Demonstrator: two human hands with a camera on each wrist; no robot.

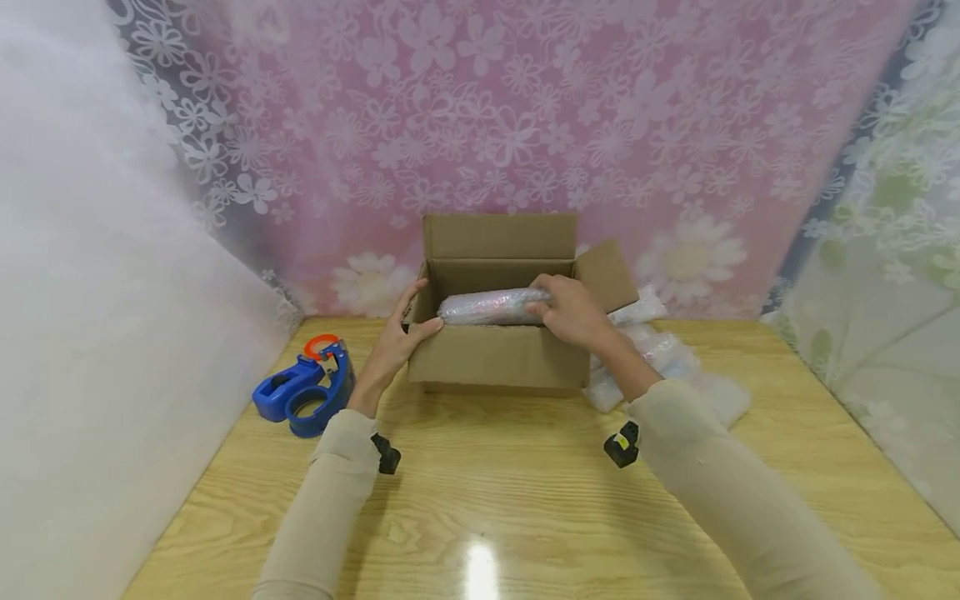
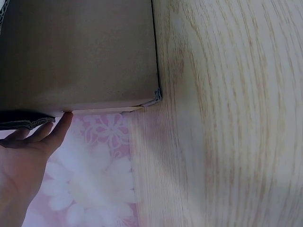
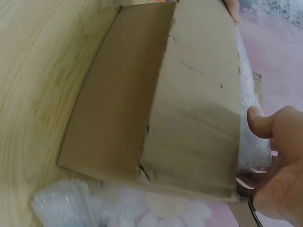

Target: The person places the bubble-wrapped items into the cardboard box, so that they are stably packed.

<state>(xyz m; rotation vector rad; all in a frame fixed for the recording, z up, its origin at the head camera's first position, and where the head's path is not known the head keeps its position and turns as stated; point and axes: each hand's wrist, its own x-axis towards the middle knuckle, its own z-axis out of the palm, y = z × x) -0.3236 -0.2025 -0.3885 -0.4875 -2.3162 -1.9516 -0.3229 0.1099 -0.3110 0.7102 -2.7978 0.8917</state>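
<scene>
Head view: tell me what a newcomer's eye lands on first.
The open cardboard box at the table's far middle, with the right hand gripping a bubble-wrapped roll at its opening. The left hand rests on the box's left corner, and a blue tape dispenser sits left of it.

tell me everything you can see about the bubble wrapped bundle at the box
The bubble-wrapped bundle is a long roll in clear, shiny bubble wrap with faint pink showing through; what is inside cannot be told. It lies level along the open top of the cardboard box, just behind the near wall. The right hand grips its right end; the left hand rests on the box's left corner, near the bundle's left end.
</scene>
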